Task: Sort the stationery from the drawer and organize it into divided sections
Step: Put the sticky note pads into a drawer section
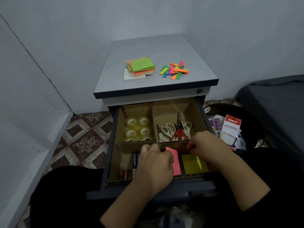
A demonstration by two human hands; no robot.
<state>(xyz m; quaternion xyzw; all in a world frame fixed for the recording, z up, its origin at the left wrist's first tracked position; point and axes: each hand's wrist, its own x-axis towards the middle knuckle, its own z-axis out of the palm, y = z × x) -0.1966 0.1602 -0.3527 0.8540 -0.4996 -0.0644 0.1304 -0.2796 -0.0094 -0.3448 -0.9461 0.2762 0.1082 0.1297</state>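
Note:
The open drawer (105,175) holds a cardboard divider (153,122) with four sections. Tape rolls (137,129) fill the back left section and several scissors (174,130) lie in the back right. Pens and batteries (130,170) sit in the front left. A pink sticky pad (176,162) and a yellow sticky pad (195,163) lie in the front right. My left hand (156,163) is curled over the middle of the divider beside the pink pad; what it holds is hidden. My right hand (207,143) pinches the cardboard cross wall above the yellow pad.
On the cabinet top (189,51) sit a stack of coloured sticky notes (141,68) and a loose pile of coloured page flags (175,69). A dark bin (251,122) with stationery packets (230,130) stands to the right on the tiled floor.

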